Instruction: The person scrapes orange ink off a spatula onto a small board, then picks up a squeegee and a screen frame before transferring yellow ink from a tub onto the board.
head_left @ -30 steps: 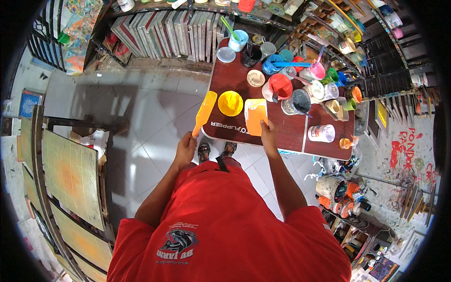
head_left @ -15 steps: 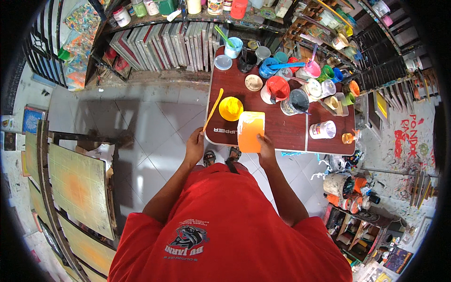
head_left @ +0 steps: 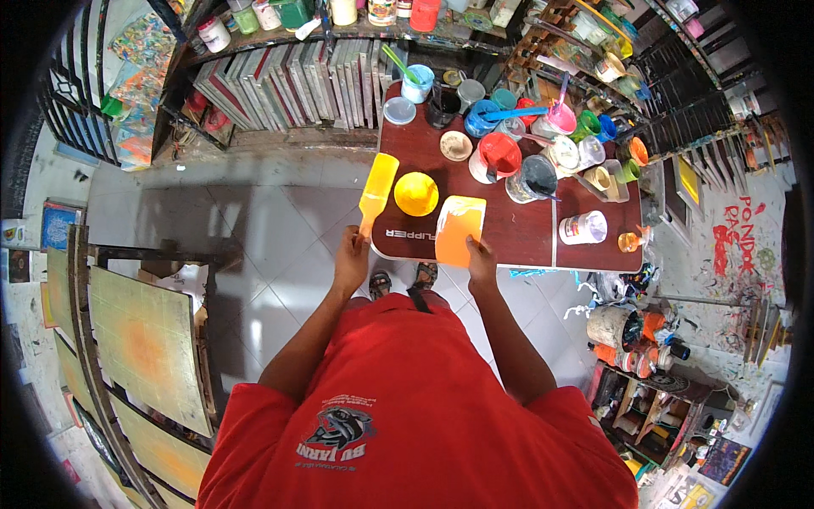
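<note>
Over the left edge of the dark red table [head_left: 517,233], my left hand [head_left: 351,259] grips the handle of a yellow spatula [head_left: 379,182], its broad paint-covered blade turned flat toward me. My right hand [head_left: 482,265] pinches the lower right edge of an orange scraper card [head_left: 459,233], whose top edge carries pale and yellow smears. Between the two tools stands a tub of yellow paint [head_left: 416,194] on the table, touched by neither hand. Just behind the card are a tub of red paint [head_left: 498,155] and a tub of dark grey paint [head_left: 536,178].
More paint tubs crowd the table's far right, with a white tub [head_left: 583,227] and a small orange bottle [head_left: 629,241] nearer. Screen frames [head_left: 297,85] line a low shelf behind. A rack of yellowish panels [head_left: 140,335] stands at left; a cluttered crate [head_left: 649,416] sits at right.
The spatula in my left hand has turned from edge-on to showing its broad face. The orange card has shifted slightly right and tilted; both hands keep their holds.
</note>
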`<state>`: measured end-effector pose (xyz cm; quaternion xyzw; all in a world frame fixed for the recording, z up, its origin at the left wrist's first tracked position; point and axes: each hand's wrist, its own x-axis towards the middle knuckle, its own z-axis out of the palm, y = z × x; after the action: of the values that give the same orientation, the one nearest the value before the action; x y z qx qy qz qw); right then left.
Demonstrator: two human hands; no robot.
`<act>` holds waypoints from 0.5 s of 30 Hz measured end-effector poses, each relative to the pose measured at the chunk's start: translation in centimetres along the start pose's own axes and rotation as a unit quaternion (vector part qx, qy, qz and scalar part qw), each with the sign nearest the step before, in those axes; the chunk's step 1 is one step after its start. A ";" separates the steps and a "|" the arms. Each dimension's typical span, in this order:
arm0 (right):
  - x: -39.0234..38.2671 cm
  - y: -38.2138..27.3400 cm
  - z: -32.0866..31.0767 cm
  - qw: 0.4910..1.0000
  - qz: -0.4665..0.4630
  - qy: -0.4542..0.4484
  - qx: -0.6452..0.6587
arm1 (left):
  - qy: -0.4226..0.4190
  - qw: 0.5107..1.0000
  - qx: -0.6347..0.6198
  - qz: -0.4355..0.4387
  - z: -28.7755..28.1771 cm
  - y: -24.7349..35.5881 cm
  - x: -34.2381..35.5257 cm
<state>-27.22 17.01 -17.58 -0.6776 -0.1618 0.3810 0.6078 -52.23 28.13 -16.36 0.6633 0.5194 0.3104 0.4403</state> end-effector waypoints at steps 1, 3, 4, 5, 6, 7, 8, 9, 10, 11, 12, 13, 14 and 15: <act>0.8 0.2 -0.4 0.992 -0.063 0.012 -0.108 | 0.002 1.000 0.002 0.005 -0.2 -0.4 -0.3; 2.3 1.2 -0.7 0.952 -0.153 0.043 -0.260 | -0.006 1.000 0.009 -0.016 -0.5 -1.3 -1.0; 3.1 1.8 -0.9 0.940 -0.149 0.060 -0.302 | -0.009 1.000 0.013 -0.026 -0.6 -1.8 -1.3; 3.7 2.0 -0.5 0.926 -0.142 0.076 -0.343 | -0.014 0.999 0.025 -0.028 -1.0 -1.9 -1.7; 4.0 1.9 0.1 0.909 -0.136 0.088 -0.384 | -0.012 0.999 0.016 -0.041 -1.2 -2.0 -2.1; 4.3 1.8 0.6 0.914 -0.153 0.089 -0.364 | -0.009 0.999 0.007 -0.053 -1.4 -2.2 -2.4; 4.4 1.3 1.0 0.911 -0.145 0.077 -0.379 | -0.005 0.998 -0.001 -0.067 -1.6 -2.2 -2.8; 4.4 0.7 1.3 0.907 -0.138 0.065 -0.394 | -0.006 0.997 0.003 -0.078 -1.8 -1.9 -3.0; 4.7 0.6 1.5 0.902 -0.130 0.053 -0.409 | -0.012 0.994 -0.009 -0.104 -2.1 -1.7 -3.2; 5.1 0.9 1.6 0.900 -0.164 0.056 -0.401 | -0.017 0.991 -0.023 -0.130 -2.3 -1.6 -3.3; 5.6 1.3 1.6 0.897 -0.198 0.057 -0.392 | -0.021 0.987 -0.037 -0.155 -2.3 -1.8 -3.5; 6.0 1.7 1.6 0.893 -0.231 0.058 -0.382 | -0.007 0.988 -0.048 -0.145 -2.1 -2.4 -3.8; 6.4 1.8 1.7 0.895 -0.240 0.049 -0.372 | -0.002 0.988 -0.052 -0.144 -1.9 -3.2 -4.1; 6.9 1.9 1.7 0.898 -0.249 0.040 -0.362 | 0.003 0.988 -0.057 -0.143 -1.8 -4.0 -4.4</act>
<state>-24.34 22.51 -21.58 -0.8031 -0.4273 0.1050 0.4018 -56.63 24.69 -19.04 0.5554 0.5915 0.2753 0.5155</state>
